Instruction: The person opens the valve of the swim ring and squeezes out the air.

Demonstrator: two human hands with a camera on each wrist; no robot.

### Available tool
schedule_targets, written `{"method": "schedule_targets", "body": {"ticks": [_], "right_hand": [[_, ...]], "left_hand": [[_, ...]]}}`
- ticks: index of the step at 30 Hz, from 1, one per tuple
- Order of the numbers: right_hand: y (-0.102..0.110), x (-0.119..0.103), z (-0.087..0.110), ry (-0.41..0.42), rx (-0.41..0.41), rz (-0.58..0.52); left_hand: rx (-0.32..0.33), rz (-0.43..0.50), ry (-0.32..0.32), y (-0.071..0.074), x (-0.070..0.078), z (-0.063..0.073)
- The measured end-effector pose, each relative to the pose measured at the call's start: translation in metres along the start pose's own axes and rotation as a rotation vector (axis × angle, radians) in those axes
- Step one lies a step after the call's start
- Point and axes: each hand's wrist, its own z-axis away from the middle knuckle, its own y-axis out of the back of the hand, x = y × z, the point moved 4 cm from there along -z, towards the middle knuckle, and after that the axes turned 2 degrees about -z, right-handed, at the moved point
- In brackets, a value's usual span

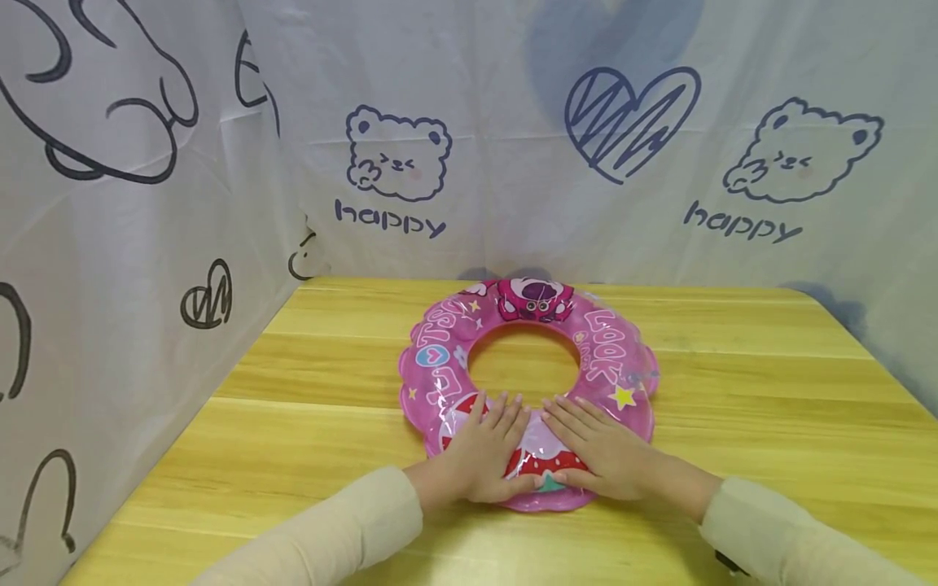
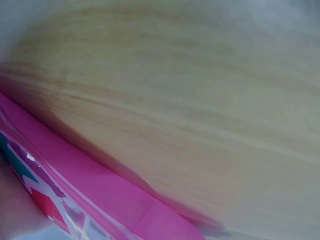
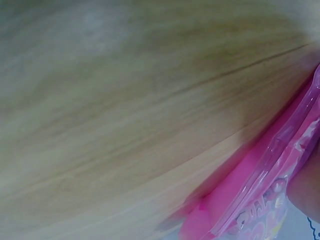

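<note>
A pink inflatable swim ring (image 1: 436, 358) lies flat on the wooden table, printed with a bear face, lettering, stars and a strawberry. Both hands rest palm down on its near side, over the strawberry print. My left hand (image 1: 487, 452) is on the left part with fingers straight toward the ring's hole. My right hand (image 1: 604, 452) mirrors it on the right part, and the two thumbs point at each other. In the left wrist view the ring's pink side (image 2: 100, 175) crosses the lower left; in the right wrist view its seam edge (image 3: 260, 170) shows at the lower right.
The yellow wood-grain table (image 1: 747, 391) extends around the ring on all sides. A white cloth (image 1: 506, 187) with drawn bears, hearts and "happy" lettering hangs behind the table, and another drawn-on cloth (image 1: 146, 244) runs along the left.
</note>
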Motion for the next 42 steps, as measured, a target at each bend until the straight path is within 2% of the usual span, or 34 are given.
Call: {"method": "schedule_targets", "body": {"ticks": [23, 42], "right_hand": [[0.0006, -0.0009, -0.002, -0.04, -0.084, -0.034], [-0.0046, 0.0011, -0.0037, -0.051, -0.11, -0.022]], "left_hand": [[-0.036, -0.046, 0.0, 0.0018, 0.0005, -0.002], [-0.058, -0.059, 0.007, -0.0005, 0.0004, -0.0033]]}}
